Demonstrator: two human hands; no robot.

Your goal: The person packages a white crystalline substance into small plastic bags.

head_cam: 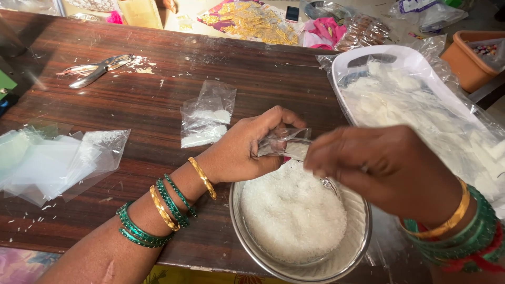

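My left hand [246,147] grips a small clear plastic pouch [284,142] by its edge, just above a steel bowl [350,252] filled with white grains. My right hand [376,165] is at the pouch's mouth, fingers bunched and blurred; a bit of metal shows beneath it, perhaps a spoon. Both wrists wear green and gold bangles.
Two filled clear pouches [206,117] lie on the dark wooden table [158,94]. A heap of empty pouches [50,160] sits at the left. Metal pliers-like tool [97,68] lies far left. A white tray [421,68] holding plastic bags is at the right, an orange pot [465,63] behind it.
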